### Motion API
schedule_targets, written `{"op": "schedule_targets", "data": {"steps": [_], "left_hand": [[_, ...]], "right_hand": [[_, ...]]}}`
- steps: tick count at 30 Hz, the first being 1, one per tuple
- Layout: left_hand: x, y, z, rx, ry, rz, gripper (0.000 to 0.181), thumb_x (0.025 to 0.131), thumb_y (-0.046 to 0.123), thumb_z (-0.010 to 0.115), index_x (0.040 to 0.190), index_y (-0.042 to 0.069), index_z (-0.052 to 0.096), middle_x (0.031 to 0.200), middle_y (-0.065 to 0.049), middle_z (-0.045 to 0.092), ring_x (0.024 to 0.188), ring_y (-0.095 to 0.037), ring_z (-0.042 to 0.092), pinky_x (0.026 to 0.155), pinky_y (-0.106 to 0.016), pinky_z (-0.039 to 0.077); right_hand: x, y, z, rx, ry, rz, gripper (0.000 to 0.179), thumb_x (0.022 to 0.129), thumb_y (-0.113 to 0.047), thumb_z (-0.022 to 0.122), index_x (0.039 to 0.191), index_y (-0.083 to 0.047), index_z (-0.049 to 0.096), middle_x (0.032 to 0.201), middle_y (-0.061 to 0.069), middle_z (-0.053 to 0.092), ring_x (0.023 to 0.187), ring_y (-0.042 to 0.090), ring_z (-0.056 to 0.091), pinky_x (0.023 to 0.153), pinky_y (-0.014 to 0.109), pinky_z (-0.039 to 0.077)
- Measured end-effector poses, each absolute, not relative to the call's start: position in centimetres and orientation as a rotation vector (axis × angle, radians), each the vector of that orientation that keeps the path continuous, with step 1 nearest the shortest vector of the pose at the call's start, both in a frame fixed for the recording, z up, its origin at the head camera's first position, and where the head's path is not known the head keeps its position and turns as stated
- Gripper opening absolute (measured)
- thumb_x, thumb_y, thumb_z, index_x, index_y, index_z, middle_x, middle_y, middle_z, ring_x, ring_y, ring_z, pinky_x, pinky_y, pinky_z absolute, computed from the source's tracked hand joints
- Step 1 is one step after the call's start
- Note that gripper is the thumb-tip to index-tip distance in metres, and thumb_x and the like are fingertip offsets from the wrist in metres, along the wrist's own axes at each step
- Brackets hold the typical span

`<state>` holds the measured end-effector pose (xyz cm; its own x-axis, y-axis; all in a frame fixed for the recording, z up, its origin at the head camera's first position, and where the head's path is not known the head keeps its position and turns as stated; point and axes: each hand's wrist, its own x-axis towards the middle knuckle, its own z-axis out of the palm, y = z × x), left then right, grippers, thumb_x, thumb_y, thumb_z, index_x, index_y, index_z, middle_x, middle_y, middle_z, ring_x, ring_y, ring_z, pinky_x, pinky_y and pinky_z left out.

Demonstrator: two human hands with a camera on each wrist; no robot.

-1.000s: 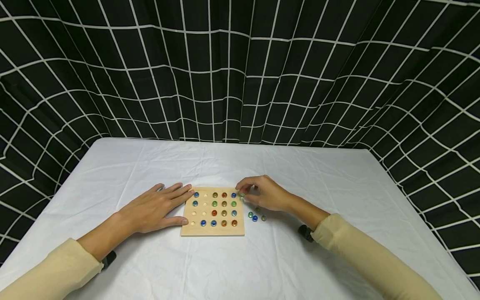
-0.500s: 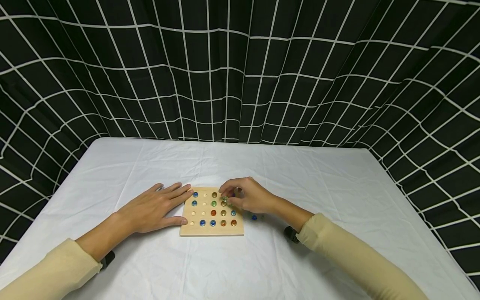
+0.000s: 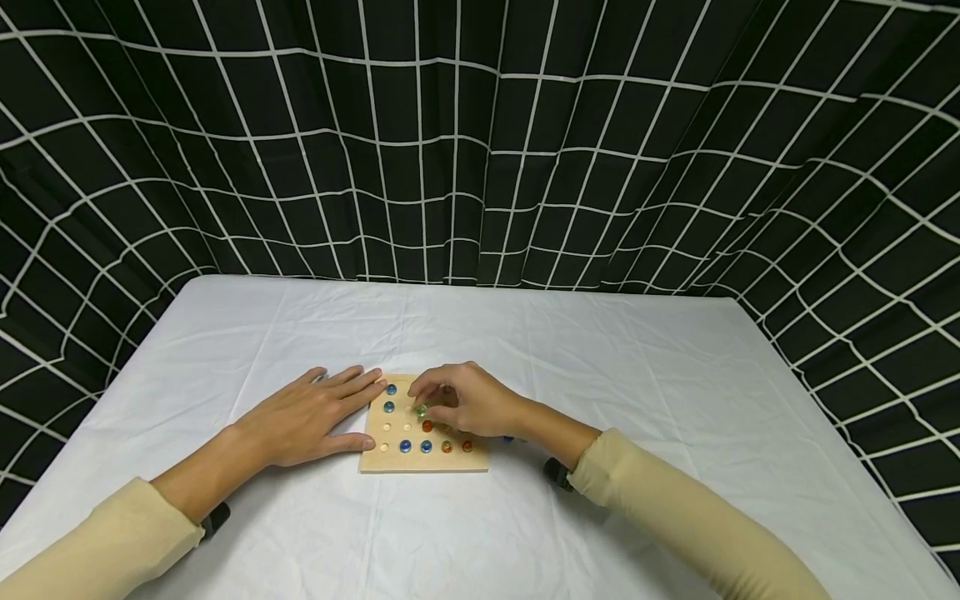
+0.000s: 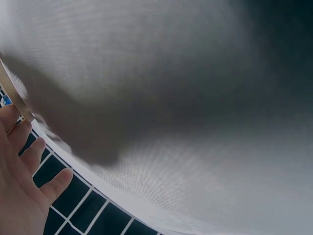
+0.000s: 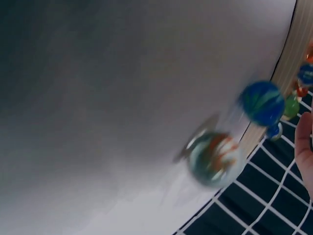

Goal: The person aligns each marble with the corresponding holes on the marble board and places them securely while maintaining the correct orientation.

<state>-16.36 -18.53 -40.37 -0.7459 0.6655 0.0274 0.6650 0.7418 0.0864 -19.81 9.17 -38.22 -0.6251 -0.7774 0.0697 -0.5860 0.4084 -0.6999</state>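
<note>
A black curtain (image 3: 480, 167) with white grid lines hangs behind a table spread with a white cloth (image 3: 637, 367). On the cloth lies a wooden board (image 3: 467, 463), a little longer side to side than front to back in the head view. The person's left hand (image 3: 315, 417) lies flat at its left edge, fingers straight, gripping nothing. The right hand (image 3: 474, 402) arches over the board from the right, thumb and finger pinching a greenish marble (image 3: 421, 411). Being round, it has no long axis; whether it touches the board cannot be told. In the right wrist view, a blue marble (image 5: 264, 104) and an orange-swirled marble (image 5: 217, 159) lie beside the board. Just on the near side of the pinched one sits a red marble (image 3: 427, 426). The relation that seems to matter most: pale holes (image 3: 407, 427) lie leftward and nearer the person from the pinching fingertips, between them and the left thumb.
</note>
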Motion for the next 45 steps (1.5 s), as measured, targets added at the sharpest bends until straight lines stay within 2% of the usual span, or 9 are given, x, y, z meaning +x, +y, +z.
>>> {"op": "schedule_targets", "data": {"steps": [9,18,25,35,41,45], "left_hand": [[-16.4,-18.6,-40.3,1.112,2.928,0.148,0.082,0.095,0.072,0.041,0.157,0.019,0.035,0.159,0.000,0.036,0.145,-0.028,0.035,0.110,-0.061,0.032],[-16.3,-18.7,-40.4,1.126,2.933,0.157,0.081,0.095,0.071,0.042,0.156,0.018,0.036,0.159,-0.001,0.036,0.144,-0.028,0.036,0.109,-0.062,0.032],[-16.2,-18.7,-40.5,1.127,2.939,0.188,0.080,0.095,0.070,0.045,0.156,0.018,0.037,0.158,-0.001,0.038,0.143,-0.029,0.037,0.108,-0.062,0.032],[-16.3,-18.5,-40.3,1.116,2.929,0.144,0.081,0.095,0.070,0.043,0.156,0.018,0.035,0.159,-0.002,0.036,0.144,-0.029,0.035,0.109,-0.062,0.032],[-16.3,-18.5,-40.2,1.116,2.927,0.146,0.081,0.095,0.070,0.044,0.156,0.018,0.035,0.158,-0.002,0.037,0.144,-0.029,0.035,0.109,-0.062,0.032],[-16.3,-18.4,-40.2,1.118,2.928,0.141,0.081,0.095,0.070,0.043,0.156,0.018,0.035,0.158,-0.002,0.037,0.144,-0.029,0.035,0.109,-0.062,0.032]], "right_hand": [[-19.2,7.9,-38.0,-1.253,2.497,-0.851,0.026,0.091,-0.005,0.072,0.117,-0.010,0.070,0.104,-0.005,0.071,0.092,0.017,0.061,0.081,0.024,0.047],[-19.3,7.2,-38.2,-1.268,2.464,-0.801,0.025,0.091,-0.003,0.071,0.114,-0.011,0.071,0.102,-0.008,0.071,0.098,0.006,0.061,0.092,0.024,0.047],[-19.3,6.9,-38.2,-1.288,2.455,-0.783,0.024,0.092,-0.003,0.069,0.115,-0.011,0.071,0.103,-0.007,0.072,0.098,0.006,0.061,0.091,0.023,0.048],[-19.9,8.5,-36.9,-1.208,2.501,-0.845,0.026,0.093,-0.004,0.070,0.119,-0.007,0.068,0.101,-0.002,0.073,0.090,0.009,0.063,0.080,0.029,0.054],[-20.4,10.8,-36.4,-1.160,2.495,-0.941,0.027,0.091,-0.001,0.070,0.118,-0.003,0.068,0.100,0.002,0.074,0.096,0.013,0.067,0.090,0.039,0.053],[-20.5,12.7,-36.4,-1.141,2.522,-0.964,0.025,0.090,-0.001,0.072,0.115,-0.004,0.069,0.099,0.001,0.074,0.097,0.015,0.067,0.088,0.045,0.051]]}}
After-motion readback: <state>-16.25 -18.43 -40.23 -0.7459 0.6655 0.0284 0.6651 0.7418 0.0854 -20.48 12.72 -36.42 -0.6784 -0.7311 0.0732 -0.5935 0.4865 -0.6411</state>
